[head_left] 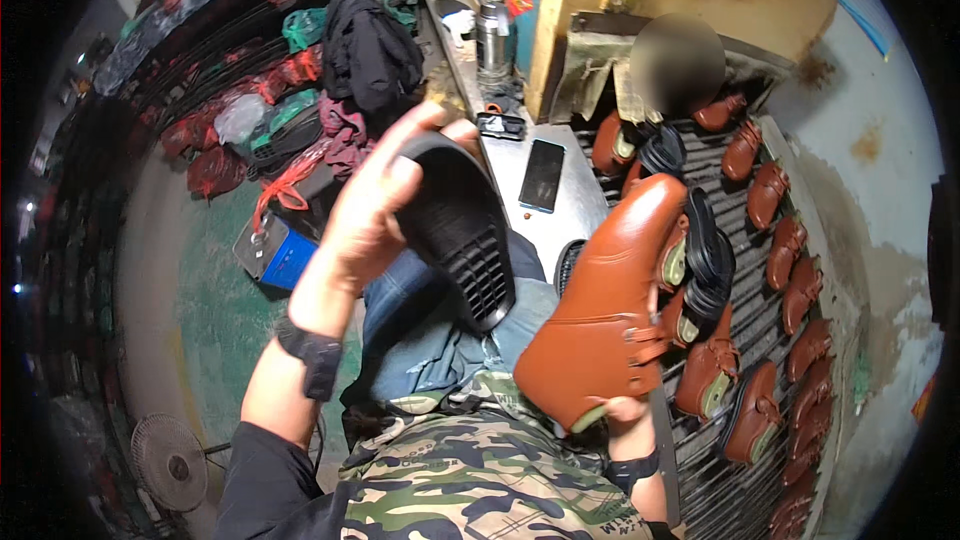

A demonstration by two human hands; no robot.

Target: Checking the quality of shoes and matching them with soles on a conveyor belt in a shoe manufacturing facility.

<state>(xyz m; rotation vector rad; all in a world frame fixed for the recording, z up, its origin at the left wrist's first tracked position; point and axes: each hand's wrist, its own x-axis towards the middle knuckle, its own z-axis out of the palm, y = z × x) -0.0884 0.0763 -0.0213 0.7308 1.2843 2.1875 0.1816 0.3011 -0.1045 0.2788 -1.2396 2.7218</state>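
Head view: left hand on black sole.

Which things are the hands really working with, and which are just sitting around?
In the work:
- black shoe sole, held in the left hand
- brown leather shoe upper, held in the right hand
- other brown uppers and black soles on the slatted rack

Just lying about:
- phone
- metal flask
- blue box
- fan
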